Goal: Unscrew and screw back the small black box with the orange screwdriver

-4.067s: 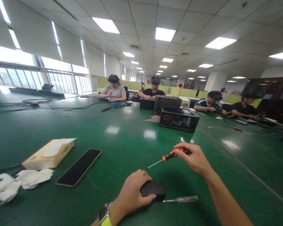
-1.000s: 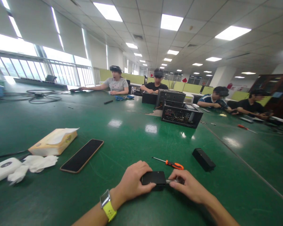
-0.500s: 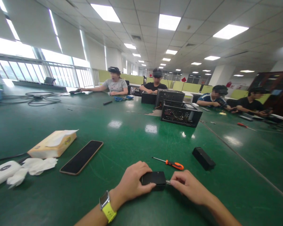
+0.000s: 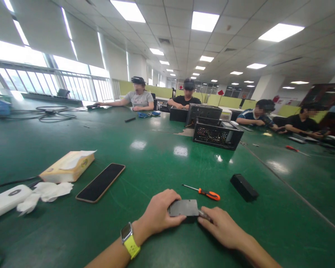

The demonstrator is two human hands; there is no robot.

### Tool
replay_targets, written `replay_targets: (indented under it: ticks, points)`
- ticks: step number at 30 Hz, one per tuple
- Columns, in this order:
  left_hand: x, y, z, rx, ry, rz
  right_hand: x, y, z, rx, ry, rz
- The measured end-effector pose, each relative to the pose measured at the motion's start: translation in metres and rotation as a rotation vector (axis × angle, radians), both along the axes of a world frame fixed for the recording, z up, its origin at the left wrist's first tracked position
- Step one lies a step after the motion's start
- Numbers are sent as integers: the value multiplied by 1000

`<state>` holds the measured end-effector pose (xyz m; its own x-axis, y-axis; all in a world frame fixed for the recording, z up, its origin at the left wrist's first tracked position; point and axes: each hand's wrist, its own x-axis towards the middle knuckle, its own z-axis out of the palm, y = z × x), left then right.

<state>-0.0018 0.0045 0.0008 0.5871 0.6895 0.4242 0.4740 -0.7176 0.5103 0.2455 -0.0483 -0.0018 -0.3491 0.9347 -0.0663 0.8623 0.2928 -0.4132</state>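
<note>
My left hand [image 4: 163, 210] is closed around the left end of a small black rectangular box [image 4: 185, 208], thumb along the near side and fingers over the far side. The top of the box looks grey with reflected light. At its right end, my right hand [image 4: 222, 225] pinches a small metallic piece [image 4: 205, 215] that meets the end of the box. Fingers cover most of that piece, so its kind does not show. Just beyond the hands lies a screwdriver [image 4: 209, 194] with an orange and black handle. A second black box [image 4: 243, 187] rests farther right.
To the left are a phone [image 4: 102, 183], a tissue pack [image 4: 69, 167], crumpled tissues [image 4: 50, 191] and a white device [image 4: 9, 201]. Open black computer cases [image 4: 217, 134] stand across the green table [image 4: 153, 163]. Several people sit at the far side.
The box top has tilted and now catches the light. My right fingers have shifted their pinch, and more of the metallic piece shows. The whole view has moved slightly.
</note>
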Motion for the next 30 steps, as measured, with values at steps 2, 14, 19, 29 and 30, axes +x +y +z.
replay_targets:
  ticks: [2,14,19,29,30]
  points:
    - [0,1,-1,12,5,-17,0,3,2,-30,41,3]
    - [-1,2,0,40,10,-34,4,-4,21,22,61,48]
    - [-3,3,-1,24,-21,10,-11,-4,-1,149,-180,44]
    - [-4,2,0,23,-33,-39,4,-1,23,119,232,67]
    - [-4,2,0,17,-32,-37,2,-2,21,123,265,47]
